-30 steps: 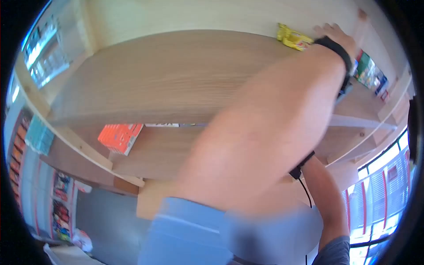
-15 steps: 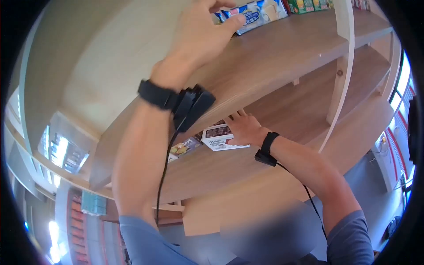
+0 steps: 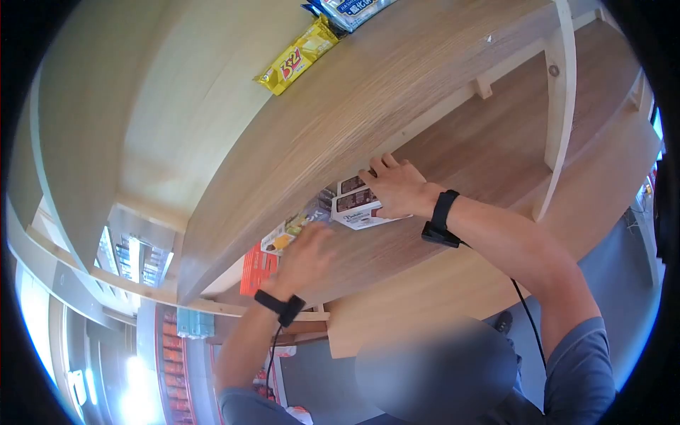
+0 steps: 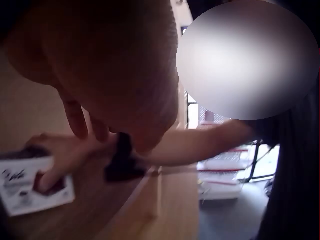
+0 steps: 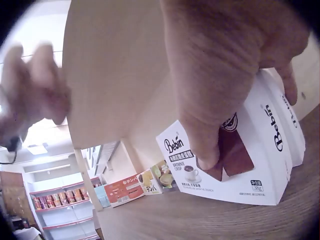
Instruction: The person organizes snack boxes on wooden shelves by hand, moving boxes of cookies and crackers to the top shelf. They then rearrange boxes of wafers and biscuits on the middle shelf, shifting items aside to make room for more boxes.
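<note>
On the lower shelf, my right hand (image 3: 398,188) grips a white and brown box (image 3: 356,211), thumb on its front face and fingers over the top. The right wrist view shows this box (image 5: 235,165) standing on the shelf with a second white box pressed behind it. My left hand (image 3: 308,258), blurred, is in front of the shelf near a box with yellow pictures (image 3: 281,237) and a red box (image 3: 256,269). It holds nothing visible, and its fingers (image 4: 75,117) hang loosely in the left wrist view.
The upper shelf (image 3: 340,106) carries a yellow packet (image 3: 301,58) and a blue packet (image 3: 352,13) at its back. A wooden upright (image 3: 559,106) stands at the right. Store racks (image 3: 173,354) are at the lower left.
My left hand has come down from the blue packet on the upper shelf to the front of the lower shelf. My right hand remains at the white box. The head view has shifted.
</note>
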{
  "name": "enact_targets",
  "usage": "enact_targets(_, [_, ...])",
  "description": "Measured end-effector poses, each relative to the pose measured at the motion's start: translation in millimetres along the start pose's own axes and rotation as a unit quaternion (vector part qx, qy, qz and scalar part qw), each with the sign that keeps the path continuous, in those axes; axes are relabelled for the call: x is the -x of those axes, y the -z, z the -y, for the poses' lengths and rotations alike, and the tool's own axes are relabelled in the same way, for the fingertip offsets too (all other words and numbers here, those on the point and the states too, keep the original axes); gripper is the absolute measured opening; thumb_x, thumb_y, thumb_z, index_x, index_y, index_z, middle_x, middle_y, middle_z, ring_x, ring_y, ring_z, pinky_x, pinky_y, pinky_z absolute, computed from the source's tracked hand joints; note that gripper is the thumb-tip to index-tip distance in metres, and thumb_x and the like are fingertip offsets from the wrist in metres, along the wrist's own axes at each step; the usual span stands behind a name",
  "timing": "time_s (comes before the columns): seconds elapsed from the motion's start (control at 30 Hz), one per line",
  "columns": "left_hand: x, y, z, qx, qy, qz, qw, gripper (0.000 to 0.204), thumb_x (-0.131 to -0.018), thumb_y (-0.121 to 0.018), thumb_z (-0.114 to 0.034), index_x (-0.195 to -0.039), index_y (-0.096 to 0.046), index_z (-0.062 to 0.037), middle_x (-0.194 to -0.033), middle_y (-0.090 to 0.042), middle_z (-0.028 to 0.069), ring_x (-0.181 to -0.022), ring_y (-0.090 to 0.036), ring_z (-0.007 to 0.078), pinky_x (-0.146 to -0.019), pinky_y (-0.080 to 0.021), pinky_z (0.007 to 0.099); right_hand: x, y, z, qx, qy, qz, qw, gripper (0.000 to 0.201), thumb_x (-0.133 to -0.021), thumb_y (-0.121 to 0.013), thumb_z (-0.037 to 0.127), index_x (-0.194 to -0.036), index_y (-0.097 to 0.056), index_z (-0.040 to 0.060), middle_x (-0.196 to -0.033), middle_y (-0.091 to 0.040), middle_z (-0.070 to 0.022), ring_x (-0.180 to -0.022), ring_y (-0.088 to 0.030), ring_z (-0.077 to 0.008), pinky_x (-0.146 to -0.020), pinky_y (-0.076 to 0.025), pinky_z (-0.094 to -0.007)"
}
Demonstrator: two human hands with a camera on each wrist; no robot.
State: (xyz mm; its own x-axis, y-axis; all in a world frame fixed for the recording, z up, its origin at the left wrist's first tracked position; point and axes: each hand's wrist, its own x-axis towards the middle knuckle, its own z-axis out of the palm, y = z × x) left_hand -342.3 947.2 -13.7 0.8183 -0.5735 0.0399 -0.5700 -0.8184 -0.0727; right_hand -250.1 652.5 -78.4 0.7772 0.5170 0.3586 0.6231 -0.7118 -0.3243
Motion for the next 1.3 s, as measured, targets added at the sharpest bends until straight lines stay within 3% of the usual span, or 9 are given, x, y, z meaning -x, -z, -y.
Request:
enact_targets(0.07, [0.7, -10.4, 50.7, 0.016, 0.055, -0.031, 0.998, 0.059, -0.086, -0.083, -0.025, -0.135, -0.058, -0.0041, -0.146, -0.053, 0.0192, -0.132, -0.056, 0.0403, -0.111, -0.047, 0.0474, -3.6, 0.3, 3.6, 0.018, -0.003, 0.009, 1.000, 0.086, -0.078, -0.085, 0.042, -0.148, -0.051, 0.0053, -0.135, -0.055, -0.0193, -0.132, -0.051, -0.0381, -0.099, -0.054, -0.0528])
enact_targets(0.13, [-2.7, -14.9, 86.4, 0.029, 0.216, -0.028, 0.976, 0.081, -0.080, -0.088, -0.025, -0.145, -0.047, -0.0007, -0.152, -0.046, 0.0252, -0.142, -0.046, 0.0418, -0.118, -0.040, 0.0461, -6.7, -4.7, 6.3, 0.016, -0.009, 0.012, 1.000, 0.087, -0.078, -0.085, 0.043, -0.148, -0.050, 0.0052, -0.136, -0.055, -0.0194, -0.133, -0.050, -0.0384, -0.100, -0.054, -0.0531])
enact_targets(0.33, [-15.5, -43.6, 132.5, 0.030, 0.184, 0.061, 0.981, 0.101, -0.076, -0.092, -0.026, -0.154, -0.036, 0.0026, -0.159, -0.037, 0.0301, -0.148, -0.040, 0.0425, -0.120, -0.038, 0.0456, -12.3, -15.1, 19.1, 0.055, -0.042, -0.036, 0.997, 0.085, -0.078, -0.083, 0.041, -0.147, -0.050, 0.0045, -0.137, -0.054, -0.0210, -0.134, -0.050, -0.0396, -0.100, -0.055, -0.0535])
enact_targets(0.47, [-32.3, -55.3, 132.0, -0.056, 0.175, -0.015, 0.983, 0.108, -0.074, -0.092, -0.031, -0.157, -0.032, 0.0002, -0.158, -0.041, 0.0294, -0.146, -0.044, 0.0418, -0.119, -0.039, 0.0448, -12.5, -12.3, 27.7, 0.075, -0.082, -0.020, 0.994, 0.086, -0.079, -0.083, 0.042, -0.148, -0.048, 0.0056, -0.139, -0.053, -0.0212, -0.135, -0.049, -0.0402, -0.100, -0.054, -0.0539])
enact_targets(0.63, [-38.0, -48.0, 143.5, 0.023, 0.130, 0.010, 0.991, 0.117, -0.069, -0.093, -0.040, -0.160, -0.029, -0.0017, -0.148, -0.054, 0.0300, -0.140, -0.050, 0.0450, -0.119, -0.041, 0.0463, -16.9, -17.9, 39.3, 0.097, -0.133, -0.020, 0.986, 0.090, -0.077, -0.084, 0.046, -0.149, -0.047, 0.0059, -0.140, -0.053, -0.0208, -0.136, -0.049, -0.0408, -0.100, -0.054, -0.0554])
enact_targets(0.93, [-35.9, -52.4, 143.1, 0.061, 0.082, 0.000, 0.995, 0.116, -0.069, -0.092, -0.036, -0.159, -0.030, 0.0015, -0.149, -0.053, 0.0306, -0.141, -0.049, 0.0457, -0.118, -0.041, 0.0473, -23.9, -20.9, 46.4, 0.103, -0.183, -0.024, 0.977, 0.093, -0.077, -0.085, 0.046, -0.151, -0.046, 0.0058, -0.143, -0.051, -0.0214, -0.139, -0.047, -0.0423, -0.100, -0.053, -0.0571])
enact_targets(1.03, [-24.0, -18.4, 94.5, 0.145, 0.180, 0.011, 0.973, 0.111, -0.068, -0.092, -0.037, -0.155, -0.036, 0.0030, -0.150, -0.051, 0.0321, -0.142, -0.048, 0.0468, -0.117, -0.042, 0.0477, -30.0, -21.8, 45.4, 0.112, -0.197, -0.024, 0.974, 0.094, -0.077, -0.085, 0.045, -0.152, -0.044, 0.0059, -0.143, -0.051, -0.0219, -0.140, -0.046, -0.0428, -0.100, -0.052, -0.0581])
enact_targets(1.1, [-18.4, -40.7, 98.6, 0.024, 0.099, -0.101, 0.990, 0.105, -0.068, -0.092, -0.039, -0.151, -0.044, 0.0036, -0.146, -0.054, 0.0319, -0.137, -0.051, 0.0470, -0.115, -0.044, 0.0496, -31.9, -19.0, 42.2, 0.110, -0.199, -0.031, 0.973, 0.093, -0.077, -0.085, 0.045, -0.151, -0.044, 0.0060, -0.144, -0.050, -0.0224, -0.140, -0.045, -0.0437, -0.101, -0.052, -0.0584])
enact_targets(1.3, [22.5, -38.6, 53.7, 0.010, 0.035, -0.010, 0.999, 0.096, -0.069, -0.089, -0.045, -0.145, -0.052, 0.0002, -0.138, -0.059, 0.0259, -0.128, -0.057, 0.0441, -0.110, -0.046, 0.0510, -28.6, -16.8, 36.7, 0.086, -0.171, -0.010, 0.981, 0.090, -0.076, -0.084, 0.046, -0.148, -0.046, 0.0054, -0.142, -0.050, -0.0229, -0.139, -0.046, -0.0439, -0.100, -0.053, -0.0582])
